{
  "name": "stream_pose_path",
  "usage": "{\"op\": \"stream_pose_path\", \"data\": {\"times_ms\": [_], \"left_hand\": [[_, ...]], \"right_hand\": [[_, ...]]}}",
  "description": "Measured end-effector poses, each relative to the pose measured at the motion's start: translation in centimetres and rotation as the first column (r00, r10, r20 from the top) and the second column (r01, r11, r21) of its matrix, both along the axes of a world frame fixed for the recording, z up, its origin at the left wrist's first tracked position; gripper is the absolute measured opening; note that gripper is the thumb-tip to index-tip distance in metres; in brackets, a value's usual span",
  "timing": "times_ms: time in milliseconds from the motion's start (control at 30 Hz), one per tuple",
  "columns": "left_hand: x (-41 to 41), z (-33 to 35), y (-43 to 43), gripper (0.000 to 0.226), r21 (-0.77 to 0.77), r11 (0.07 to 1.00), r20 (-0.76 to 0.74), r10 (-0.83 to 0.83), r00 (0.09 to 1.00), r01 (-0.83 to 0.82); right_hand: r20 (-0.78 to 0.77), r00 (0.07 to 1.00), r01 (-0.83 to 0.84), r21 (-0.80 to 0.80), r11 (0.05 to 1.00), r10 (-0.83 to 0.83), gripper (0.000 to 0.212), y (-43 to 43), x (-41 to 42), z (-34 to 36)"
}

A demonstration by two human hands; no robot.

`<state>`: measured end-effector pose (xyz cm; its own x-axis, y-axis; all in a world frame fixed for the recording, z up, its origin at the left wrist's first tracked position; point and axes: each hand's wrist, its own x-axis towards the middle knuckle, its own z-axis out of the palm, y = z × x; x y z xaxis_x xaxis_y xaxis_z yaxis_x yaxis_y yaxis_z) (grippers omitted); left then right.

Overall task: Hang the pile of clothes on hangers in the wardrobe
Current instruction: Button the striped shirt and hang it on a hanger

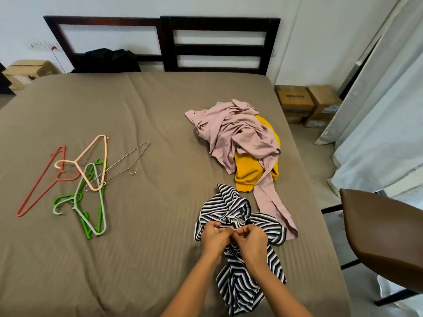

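Striped garment [238, 266], left hand [214, 235], right hand [250, 239] gripping

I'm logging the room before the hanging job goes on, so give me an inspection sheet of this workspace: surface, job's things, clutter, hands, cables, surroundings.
Surface: bed with a wrinkled brown sheet.
Job's things: striped garment bunched at the near edge; pink garment lying over yellow garment behind it; five hangers overlapping at the left.
Clutter: black cloth against the headboard.
Hands: left hand and right hand both pinch the striped garment, side by side.
Cables: thin cord on the wall left of the headboard; kind unclear.
Surroundings: cardboard boxes and curtain at the right; brown chair nearer.
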<state>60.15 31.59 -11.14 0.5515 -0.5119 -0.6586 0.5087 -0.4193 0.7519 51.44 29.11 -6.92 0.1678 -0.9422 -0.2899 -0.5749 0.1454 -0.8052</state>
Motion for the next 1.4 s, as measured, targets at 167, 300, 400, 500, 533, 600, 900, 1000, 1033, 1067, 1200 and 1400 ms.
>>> {"op": "stream_pose_path", "data": {"times_ms": [167, 300, 400, 500, 533, 600, 900, 1000, 1033, 1067, 1200, 1400], "left_hand": [[-0.1, -0.2, -0.4, 0.022, 0.072, 0.997, 0.015, -0.019, 1.000, 0.018], [0.0, -0.5, -0.6, 0.023, 0.001, 1.000, -0.108, -0.017, 0.994, 0.017], [-0.3, -0.4, -0.5, 0.024, -0.057, 0.997, -0.061, -0.050, 0.997, 0.046], [-0.8, -0.3, -0.3, 0.022, -0.088, 0.994, 0.015, -0.057, 0.998, 0.058], [-0.9, -0.4, -0.2, 0.021, -0.085, 0.994, 0.070, -0.063, 0.996, 0.069], [-0.7, -0.4, -0.1, 0.023, -0.070, 0.990, 0.231, -0.105, 0.967, 0.124], [2.2, -0.1, 2.2, 0.011, -0.127, 0.918, 0.503, -0.268, 0.822, 0.377], [4.3, -0.8, 3.6, 0.012, -0.088, 0.954, 0.538, -0.197, 0.820, 0.287], [5.1, -0.9, 4.1, 0.013, -0.061, 0.963, 0.511, -0.196, 0.837, 0.263], [5.9, -1.7, 4.6, 0.011, -0.034, 0.970, 0.461, -0.200, 0.865, 0.243], [8.7, -4.3, 8.0, 0.026, 0.168, 0.963, 0.262, -0.248, 0.933, 0.209], [12.9, -11.2, 16.6, 0.025, 0.309, 0.950, 0.204, -0.101, 0.974, 0.033]], "right_hand": [[-0.048, 0.998, -0.035, -0.059, 0.998, 0.032, 0.019, 0.6, 0.0, -0.2], [0.064, 0.997, 0.042, -0.046, 0.998, -0.039, 0.012, 0.6, -0.3, -0.4], [0.170, 0.979, 0.110, 0.055, 0.992, -0.117, 0.016, 0.4, -0.5, -0.5], [0.247, 0.938, 0.191, 0.216, 0.957, -0.243, 0.017, 0.2, -0.2, -0.7], [0.286, 0.912, 0.206, 0.303, 0.930, -0.295, 0.016, 0.0, -0.1, -0.5], [0.371, 0.834, 0.167, 0.536, 0.827, -0.409, 0.014, -0.6, 0.1, -0.2], [0.284, 0.952, -0.038, 0.482, 0.875, -0.114, 0.020, -2.9, 2.3, -0.1], [0.130, 0.980, -0.152, 0.006, 0.988, 0.150, 0.013, -2.2, 4.7, -1.6], [0.057, 0.974, -0.214, -0.092, 0.972, 0.220, 0.010, -2.1, 5.3, -2.1], [-0.023, 0.961, -0.276, -0.122, 0.953, 0.275, 0.012, -2.1, 6.0, -3.1], [-0.574, 0.616, -0.560, 0.161, 0.812, 0.539, 0.046, -1.9, 9.1, -7.6], [-0.553, 0.434, -0.896, -0.184, 0.403, 0.712, 0.063, 2.6, 21.3, -9.7]]}}
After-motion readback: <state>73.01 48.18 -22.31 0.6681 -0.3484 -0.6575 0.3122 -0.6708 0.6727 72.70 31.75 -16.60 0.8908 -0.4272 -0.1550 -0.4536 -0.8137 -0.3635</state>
